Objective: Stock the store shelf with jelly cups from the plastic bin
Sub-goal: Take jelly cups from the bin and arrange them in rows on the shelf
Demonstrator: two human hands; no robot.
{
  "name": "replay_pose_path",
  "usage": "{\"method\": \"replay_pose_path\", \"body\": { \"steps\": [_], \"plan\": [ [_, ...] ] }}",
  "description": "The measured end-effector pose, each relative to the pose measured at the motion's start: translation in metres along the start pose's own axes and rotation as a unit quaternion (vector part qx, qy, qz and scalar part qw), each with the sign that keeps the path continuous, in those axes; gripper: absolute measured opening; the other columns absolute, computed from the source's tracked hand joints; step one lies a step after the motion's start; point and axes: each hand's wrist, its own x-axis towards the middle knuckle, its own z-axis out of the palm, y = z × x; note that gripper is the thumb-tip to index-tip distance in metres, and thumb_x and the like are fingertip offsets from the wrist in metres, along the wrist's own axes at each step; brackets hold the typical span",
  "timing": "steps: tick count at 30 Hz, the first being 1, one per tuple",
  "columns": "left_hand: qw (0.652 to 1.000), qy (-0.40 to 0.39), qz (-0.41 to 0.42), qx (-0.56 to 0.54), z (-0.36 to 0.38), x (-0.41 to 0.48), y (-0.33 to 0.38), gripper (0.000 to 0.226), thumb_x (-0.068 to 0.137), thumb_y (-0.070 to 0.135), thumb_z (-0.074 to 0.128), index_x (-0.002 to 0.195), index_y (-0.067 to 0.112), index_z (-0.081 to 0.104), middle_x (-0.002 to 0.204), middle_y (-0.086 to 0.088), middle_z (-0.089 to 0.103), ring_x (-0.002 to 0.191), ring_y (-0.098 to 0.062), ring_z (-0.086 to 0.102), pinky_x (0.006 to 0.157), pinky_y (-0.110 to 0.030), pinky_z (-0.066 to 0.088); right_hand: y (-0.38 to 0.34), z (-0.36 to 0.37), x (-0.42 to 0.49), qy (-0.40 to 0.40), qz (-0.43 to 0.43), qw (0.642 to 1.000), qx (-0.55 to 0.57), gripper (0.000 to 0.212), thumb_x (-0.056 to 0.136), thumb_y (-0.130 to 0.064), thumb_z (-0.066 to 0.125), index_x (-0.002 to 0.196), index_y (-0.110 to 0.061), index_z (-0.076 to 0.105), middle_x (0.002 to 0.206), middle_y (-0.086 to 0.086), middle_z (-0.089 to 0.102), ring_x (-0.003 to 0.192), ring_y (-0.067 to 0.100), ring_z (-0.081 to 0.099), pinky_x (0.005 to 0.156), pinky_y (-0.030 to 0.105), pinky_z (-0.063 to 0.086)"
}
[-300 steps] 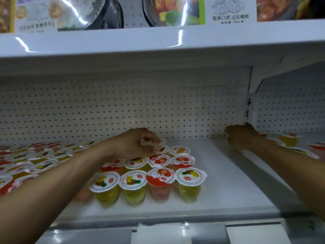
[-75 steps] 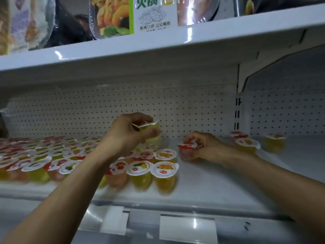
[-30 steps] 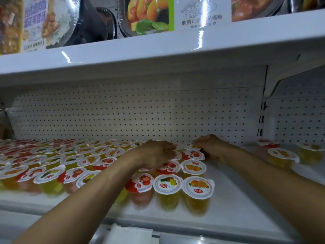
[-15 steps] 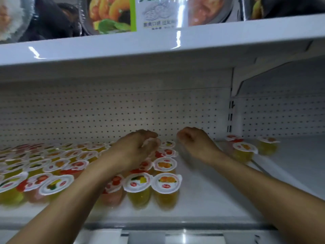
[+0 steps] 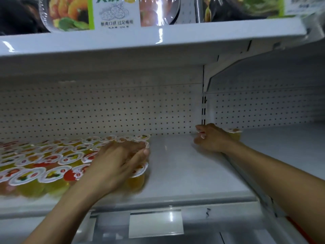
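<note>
The white store shelf (image 5: pixel 184 166) runs across the view, backed by a pegboard wall (image 5: pixel 105 111), with an upper shelf (image 5: pixel 140 37) carrying packaged meals (image 5: pixel 70 13) above it. The jelly cups (image 5: pixel 52 155) stand lid-up in a tight block filling the left part of the shelf from far to near; the right part is bare white surface. The left hand (image 5: pixel 121 159) lies palm-down on the block's near right corner, its fingers (image 5: pixel 137 147) fairly flat and loose over the lids, gripping nothing that shows. The right hand (image 5: pixel 211 138) is at the far right by the slotted upright (image 5: pixel 203 110), fingers curled; whether they hold anything cannot be told. One yellow cup (image 5: pixel 234 133) peeks out just behind it. Half a second ago this hand was just beside the left one; now they are well apart.
</note>
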Motion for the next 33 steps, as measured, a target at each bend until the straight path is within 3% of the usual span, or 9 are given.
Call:
{"method": "replay_pose_path", "body": {
  "steps": [3,6,10,12,14,19,25,30,33],
  "plan": [
    [1.000,-0.005,-0.004,-0.010,0.000,-0.007,0.001,0.062,0.089,0.076,0.019,0.112,0.041,0.064,0.114,0.024,0.066,0.103,0.006,0.059,0.105,-0.044,0.041,0.003,-0.002,0.004,-0.004,-0.014,1.000,0.007,0.051,0.087,-0.036,0.051,0.137,-0.026,0.045,0.138,0.006,0.044,0.115,0.025,0.052,0.096,0.035,0.045],
    [1.000,-0.017,-0.019,0.018,-0.002,-0.014,0.003,0.070,0.082,0.081,0.014,0.126,0.045,0.057,0.133,0.026,0.056,0.123,0.005,0.048,0.120,-0.045,0.016,-0.001,-0.004,-0.004,0.006,-0.038,0.999,0.018,0.045,0.084,-0.033,0.052,0.129,-0.024,0.053,0.129,0.005,0.052,0.107,0.023,0.055,0.090,0.031,0.046],
    [0.998,-0.036,-0.022,0.055,-0.005,-0.023,0.009,0.091,0.068,0.093,0.011,0.137,0.045,0.047,0.145,0.024,0.044,0.136,0.003,0.034,0.122,-0.041,0.000,-0.022,-0.001,-0.030,0.035,-0.110,0.992,0.050,0.028,0.088,-0.021,0.054,0.110,-0.005,0.061,0.108,0.011,0.062,0.096,0.022,0.057,0.089,0.037,0.049],
    [0.995,-0.049,-0.029,0.086,-0.005,-0.026,0.013,0.096,0.062,0.097,0.020,0.140,0.045,0.042,0.148,0.023,0.040,0.139,0.001,0.031,0.122,-0.040,-0.002,-0.039,0.000,-0.046,0.020,-0.150,0.986,0.064,0.022,0.089,-0.023,0.055,0.106,-0.012,0.063,0.103,0.004,0.058,0.095,0.019,0.056,0.087,0.034,0.049],
    [0.990,-0.058,-0.039,0.120,-0.003,-0.028,0.017,0.084,0.070,0.087,0.045,0.143,0.045,0.037,0.151,0.023,0.036,0.141,0.000,0.028,0.122,-0.042,-0.004,-0.056,0.004,-0.059,0.010,-0.186,0.980,0.076,0.020,0.088,-0.028,0.059,0.105,-0.018,0.064,0.103,0.001,0.055,0.094,0.017,0.056,0.084,0.030,0.050],
    [0.984,-0.042,-0.036,0.171,0.004,-0.032,0.019,0.075,0.081,0.069,0.056,0.147,0.044,0.030,0.155,0.020,0.031,0.143,-0.003,0.026,0.121,-0.044,-0.008,-0.090,0.017,-0.073,0.000,-0.228,0.970,0.088,0.039,0.087,-0.037,0.065,0.125,-0.035,0.057,0.113,-0.003,0.047,0.099,0.014,0.053,0.084,0.024,0.045],
    [0.981,-0.024,-0.031,0.189,0.008,-0.036,0.019,0.075,0.084,0.065,0.055,0.149,0.043,0.026,0.155,0.019,0.031,0.142,-0.003,0.027,0.120,-0.047,-0.007,-0.103,0.021,-0.074,-0.011,-0.230,0.967,0.108,0.049,0.086,-0.035,0.068,0.132,-0.035,0.053,0.122,-0.002,0.047,0.110,0.013,0.050,0.089,0.021,0.039],
    [0.983,0.012,-0.027,0.184,0.011,-0.043,0.015,0.074,0.084,0.066,0.055,0.149,0.041,0.028,0.153,0.018,0.034,0.143,-0.004,0.026,0.120,-0.047,-0.007,-0.098,0.008,-0.089,-0.052,-0.166,0.968,0.182,0.076,0.079,-0.032,0.075,0.144,-0.035,0.035,0.142,-0.005,0.032,0.092,0.005,0.050,0.062,0.007,0.040],
    [0.985,0.040,-0.023,0.168,0.014,-0.048,0.012,0.072,0.085,0.064,0.057,0.148,0.038,0.033,0.151,0.015,0.039,0.142,-0.006,0.029,0.119,-0.047,-0.008,-0.098,0.008,-0.103,-0.038,-0.112,0.968,0.223,0.076,0.080,-0.036,0.072,0.144,-0.031,0.031,0.139,-0.003,0.038,0.086,0.004,0.051,0.061,0.011,0.040]
  ]
}}
